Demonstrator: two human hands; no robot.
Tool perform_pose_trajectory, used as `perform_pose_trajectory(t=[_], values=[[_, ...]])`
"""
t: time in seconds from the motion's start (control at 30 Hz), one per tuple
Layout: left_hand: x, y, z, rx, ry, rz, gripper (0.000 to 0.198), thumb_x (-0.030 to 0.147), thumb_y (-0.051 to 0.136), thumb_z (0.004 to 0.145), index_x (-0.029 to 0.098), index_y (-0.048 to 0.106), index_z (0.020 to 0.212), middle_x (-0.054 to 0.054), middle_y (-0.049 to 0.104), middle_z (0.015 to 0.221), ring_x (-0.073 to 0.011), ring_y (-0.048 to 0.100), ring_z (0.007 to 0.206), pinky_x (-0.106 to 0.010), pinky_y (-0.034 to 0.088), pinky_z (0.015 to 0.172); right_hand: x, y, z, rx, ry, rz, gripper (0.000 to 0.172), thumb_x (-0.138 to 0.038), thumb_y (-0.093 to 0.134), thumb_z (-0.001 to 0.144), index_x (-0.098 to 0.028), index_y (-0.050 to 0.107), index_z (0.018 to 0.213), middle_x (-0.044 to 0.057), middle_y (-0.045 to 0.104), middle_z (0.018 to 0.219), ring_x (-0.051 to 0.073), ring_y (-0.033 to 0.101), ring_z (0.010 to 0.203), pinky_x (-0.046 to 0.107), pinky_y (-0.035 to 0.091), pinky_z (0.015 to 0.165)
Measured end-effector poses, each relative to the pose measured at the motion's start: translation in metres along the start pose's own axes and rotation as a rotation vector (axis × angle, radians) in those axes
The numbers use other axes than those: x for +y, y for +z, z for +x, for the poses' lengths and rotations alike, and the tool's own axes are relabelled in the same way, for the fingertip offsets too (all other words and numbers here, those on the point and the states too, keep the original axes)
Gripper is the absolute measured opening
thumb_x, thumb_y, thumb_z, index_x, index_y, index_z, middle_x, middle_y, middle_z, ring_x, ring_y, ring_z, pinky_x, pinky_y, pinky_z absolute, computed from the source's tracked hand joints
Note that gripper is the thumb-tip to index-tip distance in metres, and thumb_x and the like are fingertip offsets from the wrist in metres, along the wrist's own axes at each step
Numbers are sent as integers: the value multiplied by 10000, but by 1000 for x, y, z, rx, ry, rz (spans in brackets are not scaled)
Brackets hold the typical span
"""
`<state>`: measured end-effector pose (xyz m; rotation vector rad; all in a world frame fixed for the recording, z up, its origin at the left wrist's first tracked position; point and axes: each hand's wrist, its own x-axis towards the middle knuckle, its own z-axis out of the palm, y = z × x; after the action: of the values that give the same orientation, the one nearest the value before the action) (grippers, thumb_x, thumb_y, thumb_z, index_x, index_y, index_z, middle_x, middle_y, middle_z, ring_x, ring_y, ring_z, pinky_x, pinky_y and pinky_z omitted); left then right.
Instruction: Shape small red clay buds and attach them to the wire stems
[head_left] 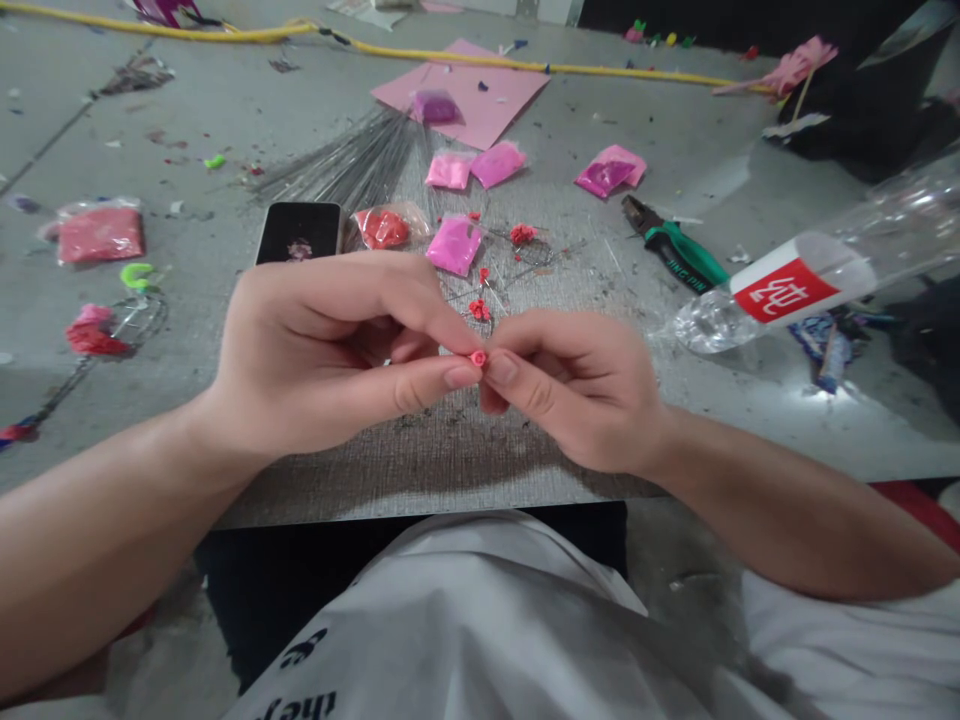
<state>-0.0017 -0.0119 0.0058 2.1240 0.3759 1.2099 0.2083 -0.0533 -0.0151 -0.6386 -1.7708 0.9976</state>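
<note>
Between my fingertips, over the near part of the table, is a tiny red-pink piece of modelling clay (478, 358), rolled into a rosebud-like swirl. My left hand (337, 350) pinches it between thumb and index finger. From the other side, my right hand (577, 385) holds it with thumb and index finger as well. Just beyond the hands lie small red clay flowers (480, 308) on thin wires. Another red clay cluster (523, 234) sits on a wire loop farther back. An opened packet of red clay (384, 228) lies behind my left hand.
Beyond my left hand lies a phone (300, 232). Thin wires (352, 155) fan across the table near pink clay packets (454, 245). Green-handled pliers (675, 245) and a clear bottle (787, 280) lie right. A yellow cable (450, 58) crosses the back; a wired clay piece (97, 332) lies left.
</note>
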Motion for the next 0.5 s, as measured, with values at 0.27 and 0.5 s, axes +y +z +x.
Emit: perform_pose_trajectory(t=[0.27, 0.5], values=[[-4, -2, -1, -33, -53, -49, 86, 167, 847, 846, 133, 790, 901, -11, 588, 654, -96, 512, 586, -271, 377, 497, 5, 0, -5, 96, 19, 81, 125, -252, 651, 1002, -170, 708, 1077, 10, 732, 901, 94, 673, 739, 237, 576, 688], [-5, -7, 5, -271, -177, -23, 86, 131, 793, 872, 164, 789, 951, -10, 644, 735, -89, 542, 628, -254, 409, 570, 5, -4, -1, 158, 104, 3, 152, -218, 516, 1026, -215, 624, 919, -22, 613, 730, 116, 598, 661, 260, 516, 613]])
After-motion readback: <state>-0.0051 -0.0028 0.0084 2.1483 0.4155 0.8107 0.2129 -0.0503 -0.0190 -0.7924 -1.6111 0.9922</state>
